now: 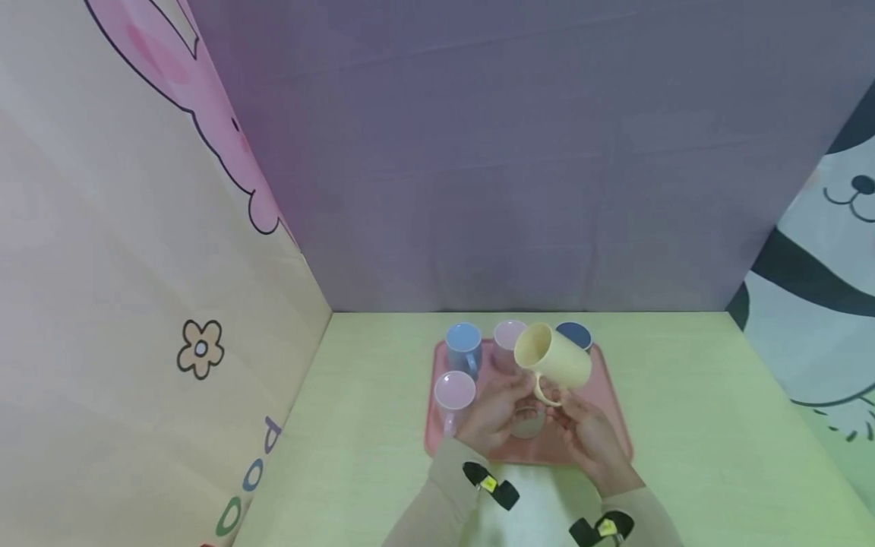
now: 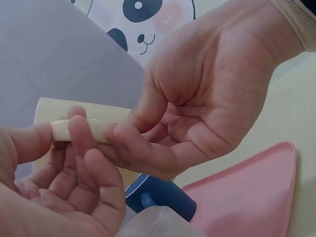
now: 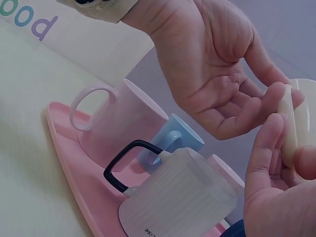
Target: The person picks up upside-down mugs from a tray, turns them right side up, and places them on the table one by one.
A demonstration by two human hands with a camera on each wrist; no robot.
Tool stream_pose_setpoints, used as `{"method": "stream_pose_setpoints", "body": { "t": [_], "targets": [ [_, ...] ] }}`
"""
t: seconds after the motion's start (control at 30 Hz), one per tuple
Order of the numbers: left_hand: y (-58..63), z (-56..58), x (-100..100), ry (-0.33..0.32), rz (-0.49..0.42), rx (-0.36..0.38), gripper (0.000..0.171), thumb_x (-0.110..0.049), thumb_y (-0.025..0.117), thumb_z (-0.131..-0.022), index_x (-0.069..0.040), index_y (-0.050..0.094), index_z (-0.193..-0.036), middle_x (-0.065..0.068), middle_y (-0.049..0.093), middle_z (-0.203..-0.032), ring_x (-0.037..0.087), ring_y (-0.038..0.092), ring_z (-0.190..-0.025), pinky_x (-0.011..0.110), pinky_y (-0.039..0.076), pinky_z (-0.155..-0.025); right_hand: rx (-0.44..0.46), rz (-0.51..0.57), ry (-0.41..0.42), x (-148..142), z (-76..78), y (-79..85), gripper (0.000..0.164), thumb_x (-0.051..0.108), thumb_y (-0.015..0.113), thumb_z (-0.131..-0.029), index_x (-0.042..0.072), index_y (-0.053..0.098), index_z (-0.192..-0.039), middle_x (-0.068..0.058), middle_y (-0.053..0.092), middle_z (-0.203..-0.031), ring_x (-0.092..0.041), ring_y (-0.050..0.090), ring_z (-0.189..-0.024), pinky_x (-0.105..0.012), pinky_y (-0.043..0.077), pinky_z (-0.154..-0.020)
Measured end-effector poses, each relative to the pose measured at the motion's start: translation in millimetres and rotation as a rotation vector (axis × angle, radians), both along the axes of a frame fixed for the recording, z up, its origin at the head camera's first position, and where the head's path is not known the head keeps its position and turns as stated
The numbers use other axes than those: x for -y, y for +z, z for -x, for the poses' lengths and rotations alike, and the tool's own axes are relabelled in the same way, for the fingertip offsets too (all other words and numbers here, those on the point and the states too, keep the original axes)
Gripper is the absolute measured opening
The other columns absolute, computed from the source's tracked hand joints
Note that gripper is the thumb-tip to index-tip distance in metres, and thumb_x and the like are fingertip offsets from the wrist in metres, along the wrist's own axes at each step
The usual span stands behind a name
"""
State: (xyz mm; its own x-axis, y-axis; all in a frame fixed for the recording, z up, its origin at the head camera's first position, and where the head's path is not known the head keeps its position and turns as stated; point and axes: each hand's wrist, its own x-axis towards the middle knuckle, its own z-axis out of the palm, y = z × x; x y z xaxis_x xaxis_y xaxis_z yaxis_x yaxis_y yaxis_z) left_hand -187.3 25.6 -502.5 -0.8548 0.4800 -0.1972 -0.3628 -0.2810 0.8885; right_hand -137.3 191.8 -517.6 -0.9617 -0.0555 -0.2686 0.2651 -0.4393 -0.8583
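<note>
Because the cream mug (image 1: 563,361) looks light, stiff and slick, I judge its seven-o'clock handle (image 1: 539,390) safest, left grip (image 1: 497,412) and right grip (image 1: 592,439) both pinching it

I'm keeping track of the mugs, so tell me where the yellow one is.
In the head view, the yellow mug is right of and below centre, held in both hands above the pink tray, partly covering the dark blue mug.

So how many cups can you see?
6. A yellow cup is held above the pink tray. On it: light blue cup back left, pink cup back middle, dark blue cup back right, second pink cup front left, greyish cup front middle. Others may be hidden.
</note>
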Motion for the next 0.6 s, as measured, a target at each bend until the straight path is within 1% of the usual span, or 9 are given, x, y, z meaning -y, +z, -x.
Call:
{"method": "stream_pose_setpoints", "body": {
  "t": [0.1, 0.17, 0.3, 0.43, 0.53, 0.6],
  "targets": [
    [1.1, -1.1, -0.3, 0.004, 0.002, -0.023, 0.030, -0.027, 0.058, -0.104, -0.003, 0.069, -0.116, -0.006, 0.067, -0.089, 0.007, 0.063, -0.080, 0.024, 0.053, -0.075, -0.011, -0.017, 0.002, 1.7, 0.5, 0.9, 0.028, 0.030, 0.045, -0.110, 0.025, 0.072, -0.102, 0.010, 0.070, -0.097, -0.002, 0.064, -0.089, -0.014, 0.054, -0.083],
    [1.6, -1.7, -1.1, 0.014, -0.007, -0.031, 0.030, -0.027, 0.058, -0.104, -0.002, 0.069, -0.115, -0.006, 0.066, -0.088, 0.007, 0.062, -0.078, 0.023, 0.052, -0.075, -0.009, -0.030, -0.002, 2.6, 1.4, 0.6, 0.028, 0.030, 0.045, -0.110, 0.024, 0.071, -0.102, 0.009, 0.071, -0.098, -0.004, 0.064, -0.089, -0.017, 0.055, -0.087],
    [3.6, -2.7, -3.0, 0.053, -0.004, -0.040, 0.029, -0.025, 0.058, -0.103, -0.001, 0.070, -0.114, -0.006, 0.066, -0.087, 0.006, 0.061, -0.074, 0.022, 0.052, -0.073, -0.008, -0.071, -0.009, 3.6, 2.5, -0.5, 0.027, 0.031, 0.046, -0.110, 0.024, 0.071, -0.102, 0.009, 0.073, -0.097, -0.006, 0.066, -0.089, -0.020, 0.056, -0.088],
    [4.9, -3.4, -4.3, 0.092, 0.023, -0.057, 0.028, -0.022, 0.059, -0.103, 0.001, 0.070, -0.113, -0.005, 0.066, -0.086, 0.006, 0.061, -0.073, 0.022, 0.053, -0.073, -0.010, -0.100, 0.001, 3.2, 3.6, -2.3, 0.026, 0.032, 0.048, -0.109, 0.025, 0.072, -0.101, 0.008, 0.074, -0.097, -0.007, 0.067, -0.088, -0.020, 0.056, -0.086],
    [6.6, -3.7, -3.8, 0.098, 0.064, -0.093, 0.028, -0.023, 0.059, -0.103, 0.001, 0.071, -0.112, -0.005, 0.067, -0.085, 0.007, 0.060, -0.073, 0.023, 0.053, -0.076, -0.008, -0.128, 0.013, 3.1, 4.0, -2.1, 0.026, 0.032, 0.049, -0.109, 0.024, 0.072, -0.100, 0.007, 0.075, -0.095, -0.008, 0.067, -0.087, -0.021, 0.057, -0.085],
    [8.6, -4.1, -2.8, 0.091, 0.111, -0.123, 0.028, -0.024, 0.059, -0.103, 0.000, 0.072, -0.111, -0.005, 0.066, -0.082, 0.007, 0.060, -0.074, 0.023, 0.053, -0.079, 0.001, -0.152, 0.013, 3.1, 4.2, -1.3, 0.024, 0.031, 0.051, -0.108, 0.022, 0.071, -0.101, 0.006, 0.076, -0.093, -0.008, 0.068, -0.085, -0.022, 0.058, -0.085]
  ]
}}
